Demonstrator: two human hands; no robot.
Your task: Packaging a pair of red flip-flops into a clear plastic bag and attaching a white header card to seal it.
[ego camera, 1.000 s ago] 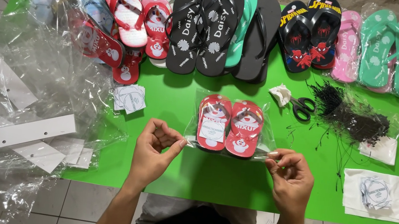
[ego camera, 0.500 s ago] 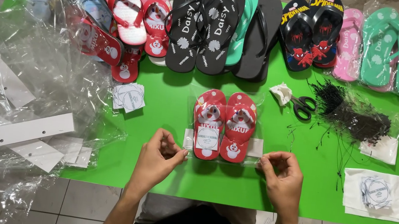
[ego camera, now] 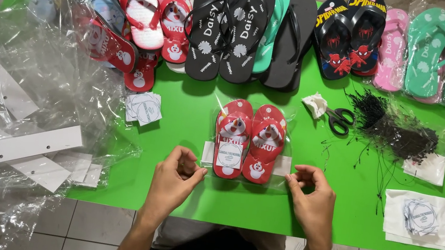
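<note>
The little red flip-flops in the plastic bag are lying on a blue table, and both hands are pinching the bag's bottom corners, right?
Not quite. The table is green, not blue, as the head view shows. The rest holds: the little red flip-flops lie in a clear plastic bag, and the left hand and right hand pinch its bottom corners.

We saw our own two arms bare from the wrists to the lower edge of the view, with no sleeves reaching them. Our left hand (ego camera: 173,177) and right hand (ego camera: 313,201) were bare too: no gloves, rings, watch or bands showed on them. Below, between the forearms, we wore a pale grey top over dark, nearly black trousers or shorts; which of the two we could not tell.
</note>
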